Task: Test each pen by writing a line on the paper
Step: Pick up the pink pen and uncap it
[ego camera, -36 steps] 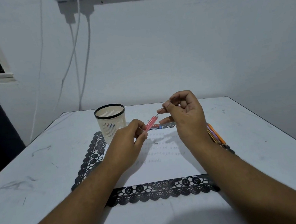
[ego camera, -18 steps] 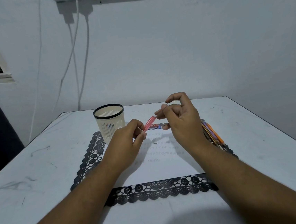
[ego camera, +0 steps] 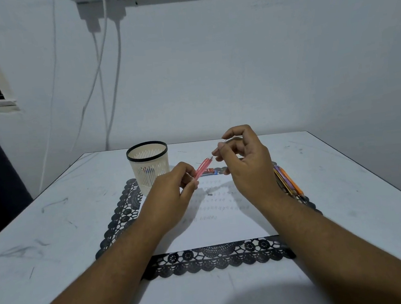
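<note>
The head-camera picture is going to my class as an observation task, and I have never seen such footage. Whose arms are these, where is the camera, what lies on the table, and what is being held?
There is no machine: a person wears a camera on the head, looking forward and down, so both forearms reach in from below.

On the white table lies a black lace placemat, and on it a sheet of paper with faint rows of scribbles. At the back left stands a cream mesh pen cup; a bundle of pens lies at the paper's right edge.

The left hand holds a pink pen above the paper. The right hand pinches something thin at the pen's upper end, too fine to identify.
</note>
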